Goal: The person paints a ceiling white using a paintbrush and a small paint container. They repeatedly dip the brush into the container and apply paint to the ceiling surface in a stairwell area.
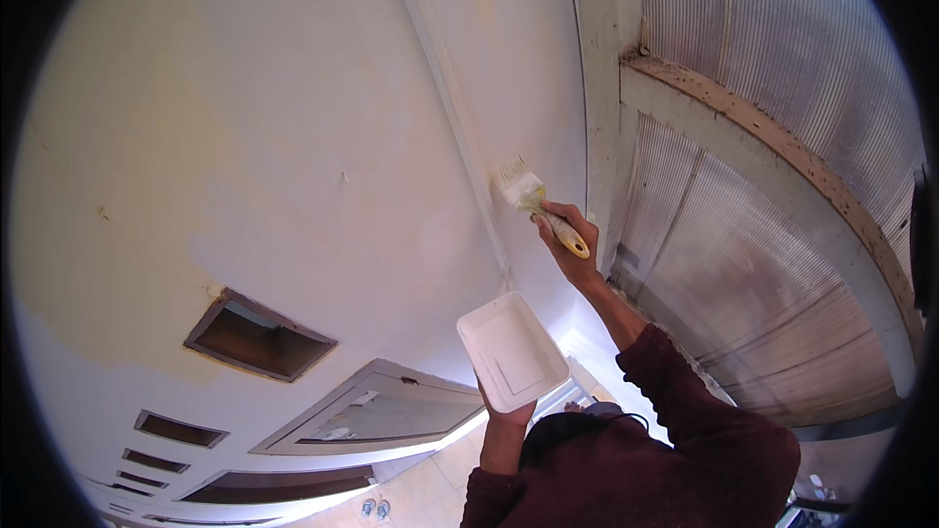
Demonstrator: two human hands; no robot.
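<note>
My right hand is closed round the yellowish handle of a wide paintbrush. The brush's pale bristles meet the wall, just right of a narrow raised strip running up it. Lower down, my left hand grips a white rectangular plastic tub from beneath, its open top facing up. Whitish paint coats the inside of the tub. Most of my left fingers are hidden under it.
Ribbed translucent panels in a pale frame stand at the right. Low on the wall at left are a dark framed opening and a larger window. Slippers lie on the tiled floor.
</note>
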